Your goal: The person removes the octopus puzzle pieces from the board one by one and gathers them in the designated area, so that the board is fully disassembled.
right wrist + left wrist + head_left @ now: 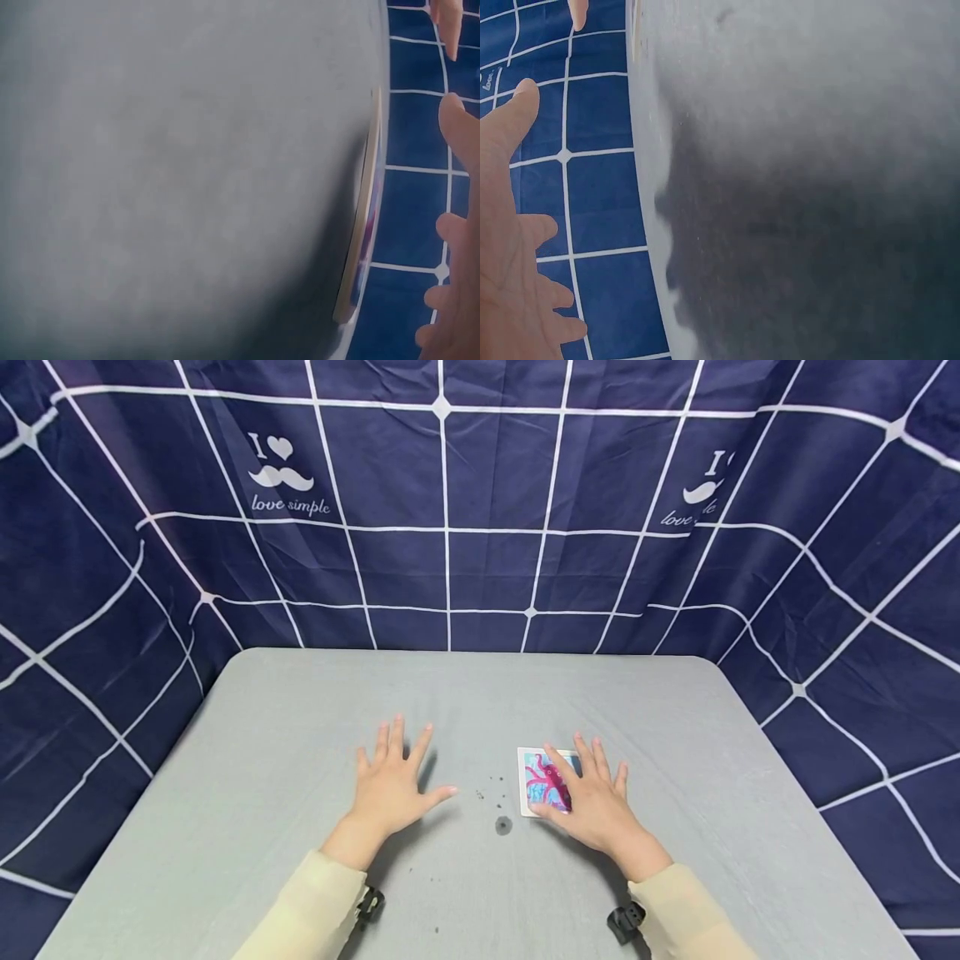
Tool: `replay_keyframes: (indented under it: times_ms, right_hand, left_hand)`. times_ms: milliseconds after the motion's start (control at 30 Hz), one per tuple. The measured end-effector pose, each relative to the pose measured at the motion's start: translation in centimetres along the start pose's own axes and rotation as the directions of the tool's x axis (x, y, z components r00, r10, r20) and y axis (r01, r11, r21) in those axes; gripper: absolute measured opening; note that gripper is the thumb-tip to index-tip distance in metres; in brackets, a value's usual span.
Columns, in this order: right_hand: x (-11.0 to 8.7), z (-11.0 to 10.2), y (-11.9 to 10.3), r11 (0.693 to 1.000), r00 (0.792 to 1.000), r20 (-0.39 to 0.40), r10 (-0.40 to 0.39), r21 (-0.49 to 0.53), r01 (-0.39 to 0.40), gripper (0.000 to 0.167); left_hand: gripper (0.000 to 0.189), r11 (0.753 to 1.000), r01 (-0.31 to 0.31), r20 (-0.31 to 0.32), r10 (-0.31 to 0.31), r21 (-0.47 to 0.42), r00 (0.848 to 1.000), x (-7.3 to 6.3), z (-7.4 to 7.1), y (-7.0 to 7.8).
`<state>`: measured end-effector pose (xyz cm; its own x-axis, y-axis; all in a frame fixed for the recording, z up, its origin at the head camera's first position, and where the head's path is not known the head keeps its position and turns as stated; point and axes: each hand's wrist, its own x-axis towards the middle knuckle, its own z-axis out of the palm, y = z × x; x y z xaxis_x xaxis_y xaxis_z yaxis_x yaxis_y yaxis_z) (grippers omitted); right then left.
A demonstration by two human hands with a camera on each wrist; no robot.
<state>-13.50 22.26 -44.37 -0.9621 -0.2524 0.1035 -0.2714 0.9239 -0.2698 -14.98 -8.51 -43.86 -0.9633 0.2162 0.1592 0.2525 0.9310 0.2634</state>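
Can see 1 octopus board (536, 768) lying flat on the grey table (480, 710), below the right hand (596, 810); note fingers and thumb spread wide there, gripping nothing, apart from the board in the right wrist view; find the board's right part and near right corner covered by that hand in the head view; find the left hand (390, 789), 2nd of 2, well left of the board, also spread wide and holding nothing; see 1 round dark stain (503, 826) just left of the board's near left corner, plus dark specks (480, 794) left of the board, too tiny to count; see, beyond the board, a dark blue curtain (491, 568) with 2 moustache prints (281, 477); count, nearer than the board, 2 cream sleeves (315, 906) and 2 black wrist devices (625, 922).
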Motion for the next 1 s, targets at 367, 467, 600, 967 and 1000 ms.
replay_keyframes:
  times_ms: [367, 467, 600, 967, 1000]
  right_hand:
    - [-0.1, -0.1, 0.9, 0.996, 0.996, 0.028, -0.083, -0.019, 0.083, 0.085]
    - [-0.1, 0.0, 1.2, 0.992, 0.992, 0.023, -0.123, -0.03, 0.124, 0.086]
    - [-0.2, 0.0, 1.4, 0.984, 0.985, 0.016, -0.17, -0.048, 0.171, 0.085]
    - [-0.2, -0.1, 1.8, 0.975, 0.973, 0.08, -0.214, -0.046, 0.218, 0.082]
    - [-0.2, -0.1, 1.9, 0.973, 0.972, 0.087, -0.22, -0.044, 0.225, 0.081]
  left_hand:
    - [0.095, 0.999, -0.018, 0.033, 0.019, -0.034, 0.999, 0.9, 0.5, 1.2]
    - [0.096, 0.999, -0.027, 0.036, 0.028, -0.034, 0.999, 1.2, 0.6, 1.7]
    - [0.096, 0.998, -0.032, 0.055, 0.035, -0.053, 0.998, 1.6, 0.7, 2.3]
    - [0.093, 0.992, -0.033, 0.083, 0.044, -0.124, 0.996, 2.4, 1.0, 3.7]
    - [0.093, 0.991, -0.036, 0.085, 0.047, -0.133, 0.995, 2.5, 1.1, 3.8]
